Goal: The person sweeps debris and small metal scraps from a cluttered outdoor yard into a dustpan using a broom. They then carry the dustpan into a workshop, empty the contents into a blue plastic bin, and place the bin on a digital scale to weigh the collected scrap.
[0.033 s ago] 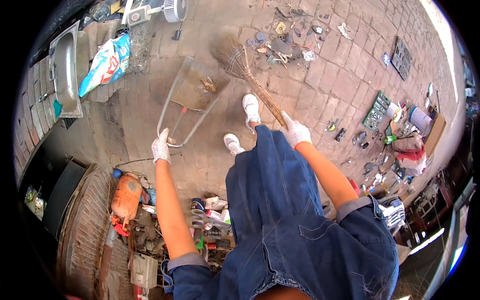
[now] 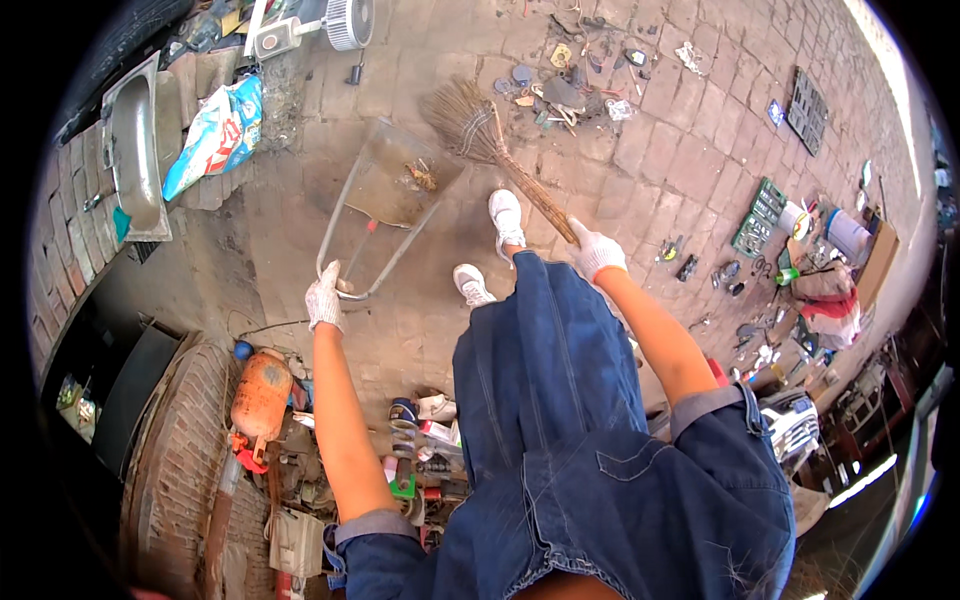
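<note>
left grip [image 2: 324,298], gloved white, closes around the looped metal handle of the dustpan [image 2: 400,190]; right grip [image 2: 596,250] clasps the broom [image 2: 500,150] stick. a blue-and-white bag [image 2: 215,135] lies far left beside a steel sink [image 2: 135,150]. the dustpan rests on the paved floor [image 2: 680,150], holding debris, bristles at its edge.

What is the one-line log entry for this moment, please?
left hand: grips dustpan handle | right hand: grips broom | bristles beside dustpan mouth | debris in pan
</note>
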A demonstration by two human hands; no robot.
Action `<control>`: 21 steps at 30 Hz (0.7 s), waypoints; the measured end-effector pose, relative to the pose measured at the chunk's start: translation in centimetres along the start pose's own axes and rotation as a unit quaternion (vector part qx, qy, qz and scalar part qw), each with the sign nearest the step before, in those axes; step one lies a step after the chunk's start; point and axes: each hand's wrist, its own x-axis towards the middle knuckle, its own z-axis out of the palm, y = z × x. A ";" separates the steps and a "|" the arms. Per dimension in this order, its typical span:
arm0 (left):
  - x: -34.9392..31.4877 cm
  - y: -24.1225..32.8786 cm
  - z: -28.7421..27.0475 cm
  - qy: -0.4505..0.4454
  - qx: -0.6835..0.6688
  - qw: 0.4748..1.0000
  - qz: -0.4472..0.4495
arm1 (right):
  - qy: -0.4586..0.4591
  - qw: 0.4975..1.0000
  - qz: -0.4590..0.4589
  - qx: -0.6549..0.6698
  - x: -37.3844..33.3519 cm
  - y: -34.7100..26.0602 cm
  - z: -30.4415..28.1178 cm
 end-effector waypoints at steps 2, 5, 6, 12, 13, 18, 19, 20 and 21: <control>1.4 -0.7 -0.7 0.010 0.053 0.998 0.023 | -0.002 1.000 0.017 -0.009 1.9 2.4 -1.0; 0.5 0.5 -0.5 0.012 0.096 0.995 0.029 | 0.044 0.995 0.082 -0.022 1.7 6.9 -4.0; 0.4 0.3 -0.5 0.009 0.086 0.996 0.025 | 0.057 0.994 0.083 -0.029 0.9 8.0 -4.7; -1.3 3.8 2.5 0.025 0.082 0.995 0.046 | 0.106 0.991 0.079 0.034 -5.6 9.1 -9.7; -1.4 4.6 3.1 0.025 0.079 0.995 0.052 | 0.113 0.991 0.070 0.033 -6.0 8.6 -9.9; -1.8 7.2 4.7 0.033 0.120 0.989 0.080 | 0.126 0.990 0.029 0.062 -2.2 2.1 -10.3; -1.8 7.9 5.1 0.031 0.115 0.990 0.079 | 0.119 0.990 0.024 0.075 -0.2 0.1 -9.9; -1.7 8.6 5.7 0.025 0.111 0.991 0.077 | 0.126 0.988 0.012 0.090 2.3 -1.8 -9.3; -1.4 9.1 6.2 0.017 0.109 0.991 0.073 | 0.125 0.987 0.013 0.105 4.3 -4.2 -9.4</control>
